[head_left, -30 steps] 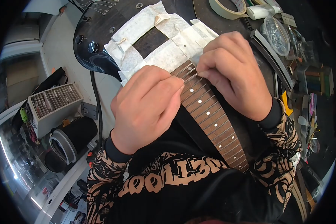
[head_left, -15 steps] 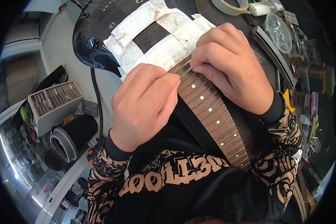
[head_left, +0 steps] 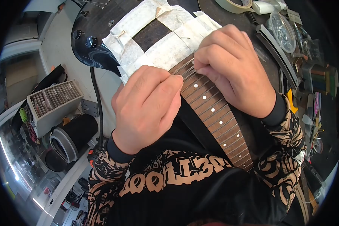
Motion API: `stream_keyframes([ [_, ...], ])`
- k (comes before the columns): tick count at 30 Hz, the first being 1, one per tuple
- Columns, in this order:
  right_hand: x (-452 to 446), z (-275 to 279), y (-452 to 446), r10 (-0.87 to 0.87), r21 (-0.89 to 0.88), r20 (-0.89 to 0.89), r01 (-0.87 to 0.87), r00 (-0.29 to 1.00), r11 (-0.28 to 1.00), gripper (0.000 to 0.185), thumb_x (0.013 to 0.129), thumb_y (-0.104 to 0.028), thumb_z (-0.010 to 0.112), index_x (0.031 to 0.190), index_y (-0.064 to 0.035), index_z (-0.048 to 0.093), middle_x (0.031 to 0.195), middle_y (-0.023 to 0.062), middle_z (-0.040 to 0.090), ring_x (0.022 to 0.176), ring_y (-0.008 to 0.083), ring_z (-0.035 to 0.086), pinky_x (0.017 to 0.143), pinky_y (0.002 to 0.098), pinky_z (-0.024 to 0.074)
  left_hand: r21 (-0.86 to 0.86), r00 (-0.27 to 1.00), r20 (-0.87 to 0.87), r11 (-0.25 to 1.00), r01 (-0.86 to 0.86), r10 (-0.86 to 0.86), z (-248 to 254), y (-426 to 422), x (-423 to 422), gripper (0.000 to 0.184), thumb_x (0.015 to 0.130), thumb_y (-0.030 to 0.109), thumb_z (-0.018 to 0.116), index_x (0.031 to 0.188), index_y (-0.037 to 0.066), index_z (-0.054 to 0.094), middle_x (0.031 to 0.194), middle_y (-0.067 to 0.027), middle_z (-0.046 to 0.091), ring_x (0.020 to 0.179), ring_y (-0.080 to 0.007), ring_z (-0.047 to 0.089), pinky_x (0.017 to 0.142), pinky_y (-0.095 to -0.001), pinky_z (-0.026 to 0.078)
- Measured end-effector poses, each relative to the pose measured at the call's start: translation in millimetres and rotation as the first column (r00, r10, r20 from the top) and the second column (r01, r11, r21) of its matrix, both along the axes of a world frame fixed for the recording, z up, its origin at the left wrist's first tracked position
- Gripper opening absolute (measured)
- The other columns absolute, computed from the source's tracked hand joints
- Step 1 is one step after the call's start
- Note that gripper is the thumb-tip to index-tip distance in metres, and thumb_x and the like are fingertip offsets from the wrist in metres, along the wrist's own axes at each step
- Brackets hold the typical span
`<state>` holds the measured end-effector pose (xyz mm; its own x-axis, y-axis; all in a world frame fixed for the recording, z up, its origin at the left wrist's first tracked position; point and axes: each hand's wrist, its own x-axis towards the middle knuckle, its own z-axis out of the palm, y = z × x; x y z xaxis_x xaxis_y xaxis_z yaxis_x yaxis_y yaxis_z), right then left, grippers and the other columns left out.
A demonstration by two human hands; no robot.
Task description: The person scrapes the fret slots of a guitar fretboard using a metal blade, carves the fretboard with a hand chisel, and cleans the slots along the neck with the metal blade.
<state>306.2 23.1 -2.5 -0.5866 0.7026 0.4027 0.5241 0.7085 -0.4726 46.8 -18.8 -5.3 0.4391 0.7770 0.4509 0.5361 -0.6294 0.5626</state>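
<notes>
An electric guitar lies across my lap, its dark glossy body (head_left: 101,59) at the upper left. The brown fretboard (head_left: 217,117), with metal frets and white dot inlays, runs down to the right. White masking tape (head_left: 160,55) covers the body around a bare dark square. My left hand (head_left: 147,103) is closed in a pinch at the left edge of the fretboard, near its upper end. Across from it, my right hand (head_left: 235,67) pinches at the right edge, fingers curled. Whatever lies between the fingertips of either hand is hidden.
Tape roll (head_left: 234,5), clear plastic tub (head_left: 282,32) and a long grey bar-shaped tool (head_left: 277,56) lie at the upper right. On the left stand a white box of packed flat items (head_left: 56,101) and a black cylinder (head_left: 73,137). A black cable (head_left: 96,90) hangs beside the guitar.
The guitar body and tape have shifted slightly left in view. Both hands have moved a touch to the right and keep their pinched shape at the fretboard.
</notes>
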Motion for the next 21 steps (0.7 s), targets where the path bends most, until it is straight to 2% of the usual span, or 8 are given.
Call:
stream_keyframes([
  [4,2,2,0,0.011,0.019,0.013,-0.011,1.0,1.0,0.026,0.09,-0.006,0.088,0.109,-0.0118,0.072,0.112,0.0029,0.072,0.111,0.0317,0.064,0.096,0.0429,0.0485,-0.023,0.999,0.031,1.0,0.018,-0.017,1,1,-3,0.024,0.091,-0.013,0.087,0.112,-0.002,0.082,0.097,-0.0132,0.075,0.08,-0.0272,0.072,0.068,-0.037,0.055],
  [7,-5,0,5,-0.007,0.056,-0.009,0.008,1.0,0.998,0.026,0.089,-0.006,0.089,0.108,-0.0122,0.072,0.113,0.0023,0.072,0.111,0.0313,0.064,0.097,0.0429,0.0482,0.02,0.999,-0.015,0.999,-0.034,0.035,-2,1,-5,0.032,0.084,-0.007,0.089,0.114,0.002,0.081,0.102,-0.0088,0.074,0.086,-0.0294,0.075,0.073,-0.0403,0.06],
  [10,-1,0,1,0.009,0.013,0.02,-0.009,1.0,1.0,0.026,0.09,-0.007,0.089,0.108,-0.0128,0.072,0.113,0.002,0.072,0.113,0.0315,0.064,0.099,0.0434,0.0479,0.017,1.0,-0.018,1.0,-0.009,0.009,-4,-1,-4,0.033,0.084,-0.008,0.089,0.115,0.003,0.081,0.102,-0.0089,0.074,0.087,-0.029,0.075,0.074,-0.0401,0.06],
  [13,1,4,0,0.006,0.033,0.025,-0.006,1.0,0.999,0.025,0.09,-0.007,0.089,0.108,-0.0132,0.072,0.113,0.002,0.072,0.115,0.0321,0.064,0.1,0.0438,0.0477,-0.019,0.999,0.043,1.0,0.025,-0.024,-2,-2,-4,0.027,0.091,-0.013,0.088,0.115,-0.003,0.082,0.099,-0.0132,0.076,0.08,-0.0262,0.071,0.07,-0.0366,0.055],
  [16,1,6,2,0.001,0.034,0.034,-0.002,0.999,0.999,0.026,0.09,-0.007,0.089,0.108,-0.0134,0.073,0.113,0.0027,0.072,0.116,0.0328,0.063,0.101,0.0441,0.0476,-0.012,0.999,0.05,1.0,-0.017,0.017,-2,-8,-7,0.027,0.091,-0.014,0.087,0.116,-0.003,0.082,0.1,-0.0129,0.076,0.081,-0.0256,0.072,0.069,-0.036,0.055],
  [19,0,7,1,0.0,0.027,0.038,-0.001,0.999,1.0,0.026,0.09,-0.007,0.09,0.109,-0.0133,0.073,0.114,0.0033,0.071,0.115,0.0329,0.063,0.101,0.0442,0.0483,-0.002,0.999,0.01,0.999,-0.051,0.051,-5,-9,-11,0.034,0.083,-0.008,0.09,0.115,0.003,0.081,0.101,-0.0079,0.074,0.087,-0.0283,0.076,0.074,-0.0398,0.061],
  [21,-3,5,2,-0.004,0.018,0.023,0.003,1.0,1.0,0.026,0.09,-0.007,0.09,0.109,-0.0129,0.073,0.114,0.0037,0.071,0.114,0.033,0.063,0.1,0.0442,0.049,-0.01,0.997,0.011,0.997,-0.07,0.071,-5,-9,-11,0.035,0.083,-0.008,0.09,0.115,0.003,0.081,0.101,-0.0079,0.073,0.087,-0.0283,0.075,0.074,-0.0398,0.061],
])
